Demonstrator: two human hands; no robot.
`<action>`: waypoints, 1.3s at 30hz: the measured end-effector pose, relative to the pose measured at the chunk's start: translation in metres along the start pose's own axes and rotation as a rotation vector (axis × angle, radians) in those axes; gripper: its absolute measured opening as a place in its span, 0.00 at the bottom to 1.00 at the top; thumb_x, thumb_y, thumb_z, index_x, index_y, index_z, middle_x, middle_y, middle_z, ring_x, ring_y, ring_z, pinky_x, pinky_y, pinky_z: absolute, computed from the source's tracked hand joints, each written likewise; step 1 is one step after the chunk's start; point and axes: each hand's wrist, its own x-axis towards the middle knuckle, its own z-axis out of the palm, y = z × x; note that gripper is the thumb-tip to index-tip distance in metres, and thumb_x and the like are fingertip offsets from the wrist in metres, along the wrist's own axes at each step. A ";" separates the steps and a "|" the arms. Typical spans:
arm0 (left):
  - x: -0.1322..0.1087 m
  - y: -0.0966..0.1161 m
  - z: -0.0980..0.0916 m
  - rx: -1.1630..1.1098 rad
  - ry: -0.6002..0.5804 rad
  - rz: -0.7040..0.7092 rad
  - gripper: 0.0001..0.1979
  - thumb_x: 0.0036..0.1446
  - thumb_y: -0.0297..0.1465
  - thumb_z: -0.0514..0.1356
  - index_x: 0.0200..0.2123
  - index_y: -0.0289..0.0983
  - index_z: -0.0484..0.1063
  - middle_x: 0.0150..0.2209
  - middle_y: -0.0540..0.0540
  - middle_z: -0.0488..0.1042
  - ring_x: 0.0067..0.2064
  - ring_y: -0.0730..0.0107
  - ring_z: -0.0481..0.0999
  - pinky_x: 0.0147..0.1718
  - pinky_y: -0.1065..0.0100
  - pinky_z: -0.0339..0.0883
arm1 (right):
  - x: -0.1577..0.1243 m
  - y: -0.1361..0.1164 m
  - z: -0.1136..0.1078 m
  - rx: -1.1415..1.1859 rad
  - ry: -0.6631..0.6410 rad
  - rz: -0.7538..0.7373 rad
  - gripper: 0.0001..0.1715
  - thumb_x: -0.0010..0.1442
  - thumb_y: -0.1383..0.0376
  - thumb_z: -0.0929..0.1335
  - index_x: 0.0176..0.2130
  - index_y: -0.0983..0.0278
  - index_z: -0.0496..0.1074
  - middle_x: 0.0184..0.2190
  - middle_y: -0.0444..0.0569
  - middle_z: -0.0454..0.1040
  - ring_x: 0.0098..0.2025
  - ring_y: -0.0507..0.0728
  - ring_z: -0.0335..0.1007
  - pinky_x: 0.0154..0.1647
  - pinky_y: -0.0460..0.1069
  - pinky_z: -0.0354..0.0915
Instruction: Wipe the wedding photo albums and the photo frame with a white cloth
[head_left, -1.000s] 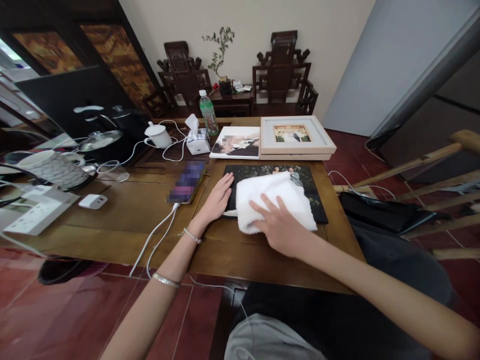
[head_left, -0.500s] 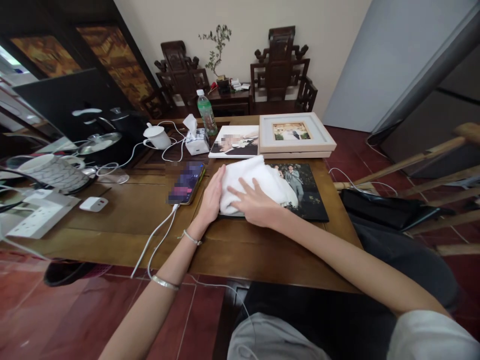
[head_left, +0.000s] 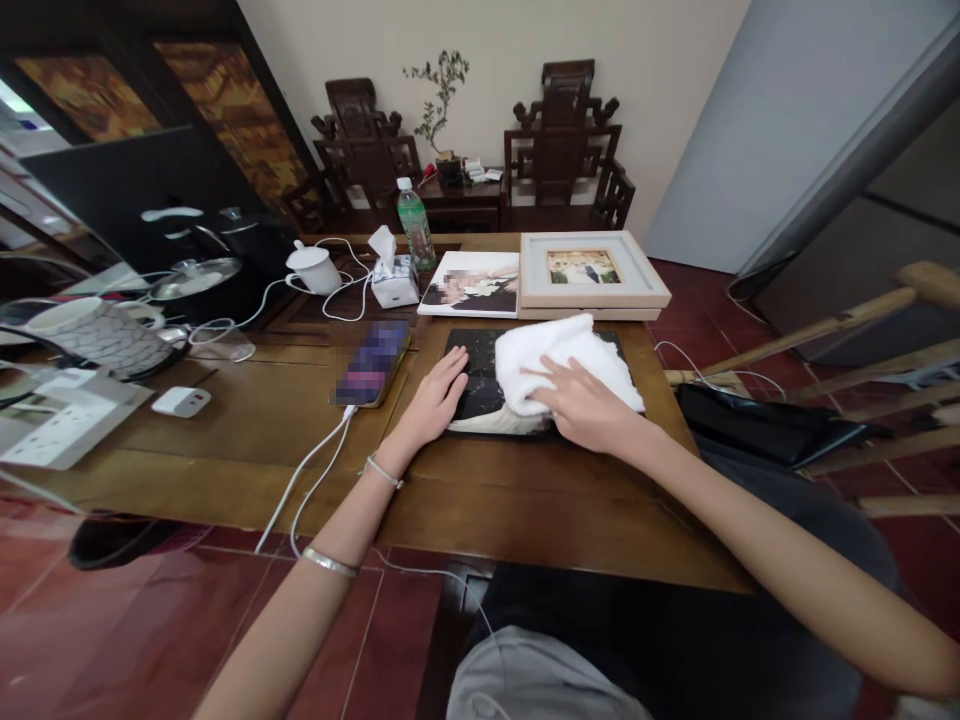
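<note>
A folded white towel [head_left: 517, 365] lies over the right part of a dark photo panel [head_left: 476, 385] on the wooden table. My right hand [head_left: 589, 405] rests on the towel with fingers spread, pressing it against the panel. At the panel's left edge my left hand [head_left: 435, 395] lies flat, its fingers stretched out and touching the edge. The towel hides much of the picture; a pale dress-like shape shows along the lower side. Left of my left hand, a phone [head_left: 373, 365] is plugged into a white cable.
Behind the panel are a white-edged photo print [head_left: 487, 295] and a light wooden picture frame [head_left: 532, 285]. A tissue box [head_left: 395, 285], green-labelled bottle [head_left: 415, 225] and lidded white cup [head_left: 313, 270] stand farther back. At left sit a power strip [head_left: 71, 425] and patterned kettle [head_left: 105, 340].
My right hand has slid the towel rightward across the panel, uncovering its left part. My left hand stays at the left edge, now lower and flatter.
</note>
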 end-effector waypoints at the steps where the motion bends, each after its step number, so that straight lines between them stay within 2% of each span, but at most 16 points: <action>1: 0.000 0.000 0.000 0.003 -0.003 0.000 0.27 0.65 0.42 0.45 0.58 0.30 0.64 0.62 0.36 0.60 0.65 0.61 0.56 0.64 0.56 0.47 | 0.011 0.005 0.002 -0.007 0.023 0.030 0.32 0.50 0.79 0.59 0.52 0.64 0.69 0.62 0.54 0.59 0.65 0.67 0.47 0.58 0.68 0.50; 3: 0.000 -0.001 0.000 0.005 -0.009 -0.002 0.26 0.65 0.41 0.45 0.58 0.30 0.64 0.62 0.37 0.60 0.65 0.60 0.55 0.64 0.56 0.47 | 0.037 0.009 0.004 0.003 0.066 0.083 0.32 0.52 0.78 0.58 0.54 0.65 0.67 0.59 0.57 0.64 0.64 0.67 0.50 0.57 0.67 0.52; 5: 0.000 -0.001 0.000 0.008 -0.010 -0.001 0.25 0.65 0.40 0.46 0.58 0.32 0.65 0.62 0.38 0.61 0.65 0.60 0.55 0.64 0.55 0.48 | 0.066 0.007 0.004 0.047 0.098 0.106 0.31 0.54 0.77 0.57 0.55 0.65 0.66 0.53 0.59 0.70 0.60 0.66 0.57 0.54 0.64 0.55; 9: 0.000 -0.003 -0.001 0.019 0.008 0.003 0.23 0.64 0.40 0.47 0.55 0.35 0.67 0.61 0.41 0.64 0.63 0.58 0.60 0.62 0.54 0.52 | 0.117 -0.005 0.002 0.197 0.122 0.031 0.28 0.56 0.75 0.57 0.53 0.62 0.68 0.51 0.54 0.72 0.51 0.62 0.67 0.49 0.55 0.61; 11: 0.001 -0.004 -0.001 0.017 0.006 0.008 0.22 0.64 0.39 0.47 0.54 0.36 0.68 0.59 0.41 0.65 0.62 0.58 0.62 0.61 0.54 0.54 | 0.129 -0.009 0.003 0.235 0.128 0.002 0.27 0.56 0.75 0.58 0.52 0.62 0.69 0.51 0.53 0.73 0.50 0.62 0.68 0.48 0.54 0.61; 13: 0.001 -0.004 -0.001 0.010 0.007 0.014 0.22 0.64 0.39 0.47 0.54 0.37 0.68 0.59 0.41 0.66 0.61 0.58 0.63 0.61 0.55 0.54 | 0.128 -0.008 0.003 0.239 0.138 -0.008 0.27 0.56 0.75 0.58 0.52 0.63 0.69 0.51 0.53 0.73 0.50 0.61 0.67 0.49 0.54 0.60; 17: 0.000 -0.002 -0.002 -0.012 0.006 0.006 0.23 0.64 0.40 0.47 0.56 0.34 0.66 0.61 0.40 0.63 0.64 0.60 0.59 0.63 0.55 0.50 | 0.093 0.011 0.000 0.210 0.104 0.016 0.30 0.54 0.77 0.57 0.53 0.64 0.68 0.50 0.54 0.73 0.53 0.62 0.66 0.52 0.55 0.59; 21: 0.000 0.000 -0.002 -0.021 -0.001 -0.002 0.24 0.65 0.40 0.47 0.57 0.32 0.65 0.62 0.38 0.62 0.65 0.61 0.56 0.64 0.55 0.48 | 0.038 0.052 -0.004 0.132 0.053 0.088 0.33 0.50 0.79 0.56 0.53 0.66 0.69 0.50 0.57 0.73 0.59 0.66 0.60 0.54 0.61 0.58; 25: 0.000 0.000 -0.002 -0.031 0.012 -0.005 0.24 0.65 0.40 0.47 0.56 0.32 0.66 0.61 0.37 0.62 0.65 0.62 0.57 0.64 0.55 0.48 | -0.011 0.078 0.000 0.031 0.073 0.173 0.33 0.50 0.80 0.56 0.53 0.66 0.68 0.55 0.57 0.68 0.65 0.68 0.50 0.57 0.69 0.53; 28: 0.000 0.000 -0.002 -0.041 0.018 -0.002 0.24 0.64 0.41 0.48 0.56 0.32 0.67 0.61 0.37 0.62 0.65 0.62 0.57 0.63 0.56 0.49 | -0.043 0.066 0.007 -0.021 0.081 0.139 0.32 0.48 0.81 0.57 0.49 0.65 0.70 0.61 0.57 0.61 0.66 0.69 0.45 0.58 0.72 0.50; 34: -0.001 0.001 -0.001 -0.026 0.032 0.010 0.24 0.64 0.41 0.48 0.56 0.33 0.66 0.61 0.38 0.63 0.64 0.60 0.58 0.63 0.53 0.49 | -0.098 -0.006 0.013 -0.011 0.089 -0.015 0.28 0.44 0.82 0.59 0.39 0.64 0.75 0.64 0.55 0.56 0.67 0.70 0.37 0.59 0.76 0.45; 37: -0.001 0.000 -0.001 -0.022 0.030 0.012 0.23 0.64 0.41 0.48 0.56 0.34 0.67 0.61 0.38 0.63 0.64 0.60 0.58 0.63 0.53 0.49 | -0.106 -0.023 0.009 0.006 0.051 -0.035 0.26 0.44 0.81 0.59 0.37 0.64 0.75 0.64 0.55 0.56 0.67 0.71 0.39 0.59 0.76 0.46; 39: -0.001 0.000 -0.002 -0.026 0.026 0.010 0.23 0.64 0.41 0.48 0.56 0.34 0.67 0.61 0.38 0.63 0.64 0.60 0.58 0.63 0.53 0.49 | -0.100 -0.020 0.005 0.029 0.009 -0.040 0.27 0.44 0.81 0.59 0.40 0.65 0.75 0.64 0.55 0.57 0.67 0.71 0.41 0.58 0.76 0.47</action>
